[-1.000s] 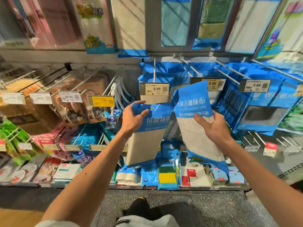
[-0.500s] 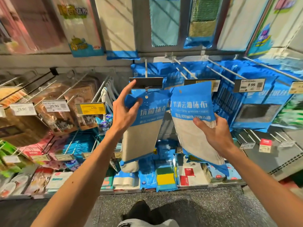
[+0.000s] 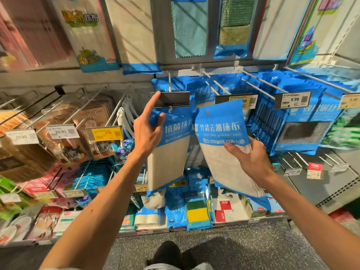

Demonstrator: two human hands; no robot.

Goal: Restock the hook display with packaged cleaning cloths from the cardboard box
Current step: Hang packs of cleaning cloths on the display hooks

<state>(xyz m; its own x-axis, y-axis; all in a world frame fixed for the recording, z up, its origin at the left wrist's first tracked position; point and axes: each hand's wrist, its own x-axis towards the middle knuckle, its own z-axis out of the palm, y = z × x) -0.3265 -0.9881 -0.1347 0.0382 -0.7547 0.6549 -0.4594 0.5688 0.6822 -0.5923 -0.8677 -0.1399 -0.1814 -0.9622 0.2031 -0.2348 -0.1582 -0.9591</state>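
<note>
The left grip is pinched on the header of a cleaning cloth packet. Its thumb is pressed on the front, and its index finger is extended to the corner of the raised price-tag holder. The header is held at the hook tip. The right grip is closed on a second cloth packet, which is tilted just beside the first.

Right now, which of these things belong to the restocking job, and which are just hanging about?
Job: left hand pinching a blue cloth pack at the hook, index finger touching the raised tag holder; right hand gripping a second cloth pack.
Just there: yellow 6.99 tag, yellow-green sponge pack, 9.99 tag.
</note>
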